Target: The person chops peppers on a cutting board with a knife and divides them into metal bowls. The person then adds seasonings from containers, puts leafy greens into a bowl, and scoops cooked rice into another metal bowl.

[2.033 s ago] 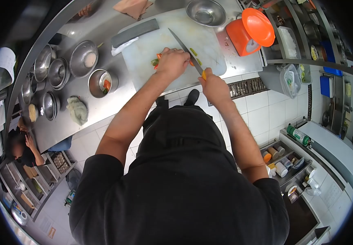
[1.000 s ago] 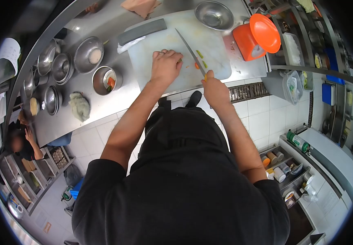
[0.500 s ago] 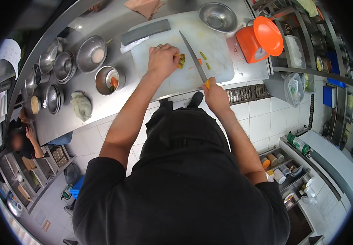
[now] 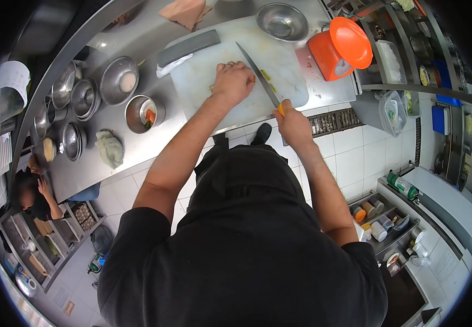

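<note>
My right hand is closed round the yellow handle of a kitchen knife, whose long blade lies low over the white cutting board, tip pointing away from me. Left of the blade, my left hand is curled over the board with its fingers bent. A bit of orange vegetable shows at its fingertips; the rest under the hand is hidden. Green vegetable strips lie just right of the blade. Another small yellowish piece peeks out left of my left hand.
A grey sharpening stone rests on a white cloth at the board's far left. A steel bowl and an orange scale stand beyond and right. Leftward are a steel pot, several bowls, a rag and another person.
My left hand has moved right, closer to the blade, and the yellow-green pieces at its fingers are now mostly covered. The knife stays in my right hand, and the view has shifted slightly.
</note>
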